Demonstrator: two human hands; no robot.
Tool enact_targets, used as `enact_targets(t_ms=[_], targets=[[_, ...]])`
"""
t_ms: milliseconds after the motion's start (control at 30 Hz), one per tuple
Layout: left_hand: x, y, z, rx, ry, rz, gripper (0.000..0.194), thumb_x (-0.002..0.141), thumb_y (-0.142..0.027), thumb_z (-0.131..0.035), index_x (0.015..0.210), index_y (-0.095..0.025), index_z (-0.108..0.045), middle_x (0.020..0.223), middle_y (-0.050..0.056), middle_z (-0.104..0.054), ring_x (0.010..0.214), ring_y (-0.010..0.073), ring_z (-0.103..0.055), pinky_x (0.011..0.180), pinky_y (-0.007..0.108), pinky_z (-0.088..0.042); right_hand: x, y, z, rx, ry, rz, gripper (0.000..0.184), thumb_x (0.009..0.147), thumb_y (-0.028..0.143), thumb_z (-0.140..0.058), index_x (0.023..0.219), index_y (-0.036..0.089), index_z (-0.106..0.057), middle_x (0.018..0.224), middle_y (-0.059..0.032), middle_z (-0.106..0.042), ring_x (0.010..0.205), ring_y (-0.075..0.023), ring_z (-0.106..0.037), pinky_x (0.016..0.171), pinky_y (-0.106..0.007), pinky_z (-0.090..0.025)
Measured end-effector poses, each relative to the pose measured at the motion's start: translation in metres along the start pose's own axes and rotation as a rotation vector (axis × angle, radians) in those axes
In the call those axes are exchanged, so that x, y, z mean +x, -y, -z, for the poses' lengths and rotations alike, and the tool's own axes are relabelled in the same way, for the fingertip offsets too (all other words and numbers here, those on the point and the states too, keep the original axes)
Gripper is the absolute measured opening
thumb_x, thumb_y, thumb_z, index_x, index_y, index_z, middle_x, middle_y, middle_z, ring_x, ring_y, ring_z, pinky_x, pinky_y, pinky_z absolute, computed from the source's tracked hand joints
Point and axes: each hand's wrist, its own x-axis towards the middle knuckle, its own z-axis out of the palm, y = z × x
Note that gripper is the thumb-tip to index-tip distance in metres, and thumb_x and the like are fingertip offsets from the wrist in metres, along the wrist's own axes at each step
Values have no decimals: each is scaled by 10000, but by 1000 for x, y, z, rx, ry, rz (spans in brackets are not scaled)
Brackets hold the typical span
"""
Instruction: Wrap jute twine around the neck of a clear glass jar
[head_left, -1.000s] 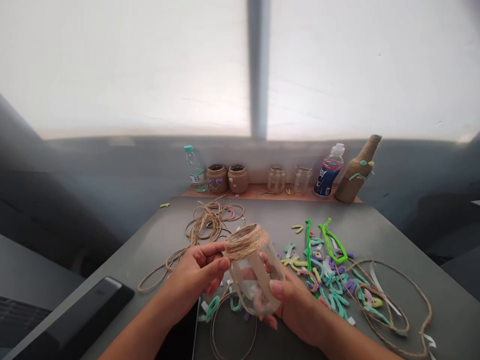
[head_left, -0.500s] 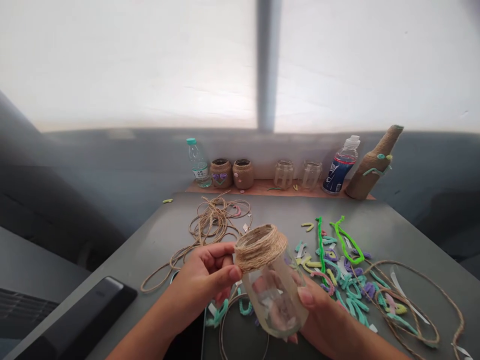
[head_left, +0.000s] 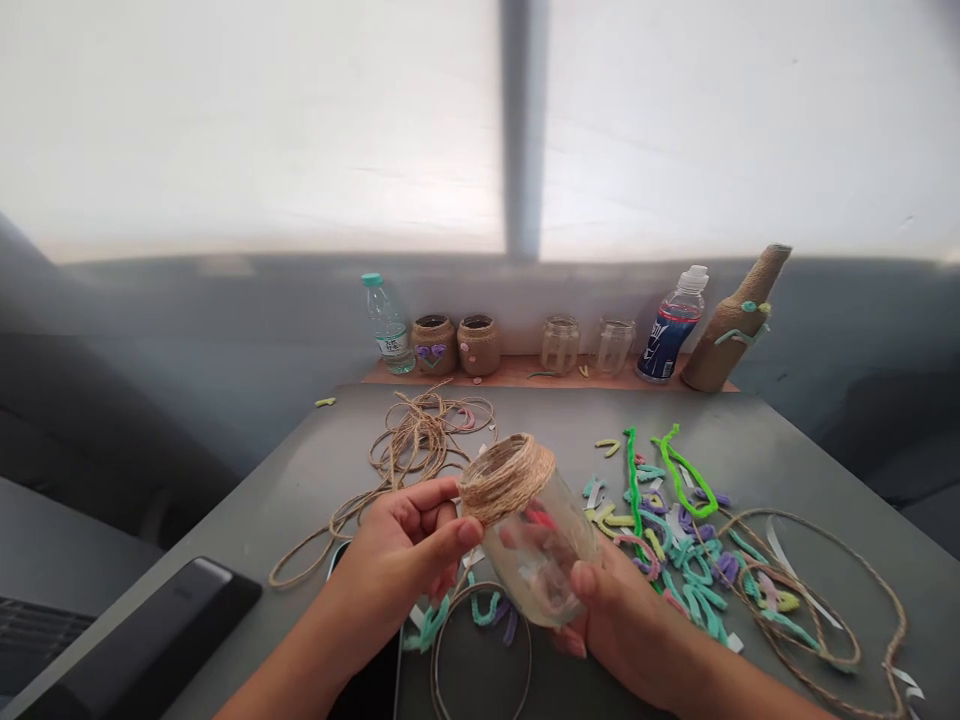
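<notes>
The glass jar (head_left: 544,560) tilts above the counter (head_left: 555,408), its long axis running from the twine collar (head_left: 514,480), which the left hand (head_left: 412,540) pinches with nearly closed fingers, down to the base, cupped by the right hand's (head_left: 619,615) curled fingers.

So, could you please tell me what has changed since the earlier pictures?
The glass jar leans slightly more to the left, and the thumb of the right hand has shifted from the front of the glass toward its right edge. Nothing was taken or released: the left hand stays at the twine-wrapped neck. The teal-capped bottle and twine-covered bottle behind stand as before.
</notes>
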Motion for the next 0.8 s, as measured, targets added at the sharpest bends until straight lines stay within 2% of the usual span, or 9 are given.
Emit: enact_targets(t_ms=[100,233,533,667,800], targets=[[-2,-2,-3,5,-40,-5,684,634,-554,-906,1115,-105,-722,478,-91,-486,406,50,-353,387,168,-283,0,-1,0,12,4,-22,508,766,498,-826,1164,218,-678,1007,-40,-642,632,-79,-534,451,-132,-379],[-4,-4,-6,15,-138,0,703,654,-540,-899,1151,-89,-690,450,-105,-481,387,46,-336,385,173,-274,0,-1,2,49,9,-43,547,797,558,-766,1225,227,-681,964,-36,-652,568,-69,-542,459,-152,-384],[-2,-5,-3,27,-49,20,764,643,-610,-878,1145,-60,-709,434,-81,-499,382,54,-375,382,171,-260,1,1,1,64,3,-101,628,776,707,-701,1142,196,-710,934,-97,-699,631,-130,-577,476,-177,-378],[-4,-7,-4,61,-64,17,760,671,-619,-856,1170,-66,-704,428,-81,-496,386,57,-373,383,169,-259,1,3,-1,32,-5,-68,593,793,677,-706,1112,179,-745,969,-93,-658,726,-161,-594,519,-199,-411],[-4,-6,-5,98,-52,25,723,698,-632,-828,1142,-74,-709,426,-69,-519,390,69,-401,388,173,-275,0,2,-1,55,-56,-48,571,791,642,-725,1169,215,-750,1014,-67,-601,750,-169,-607,520,-207,-419]])
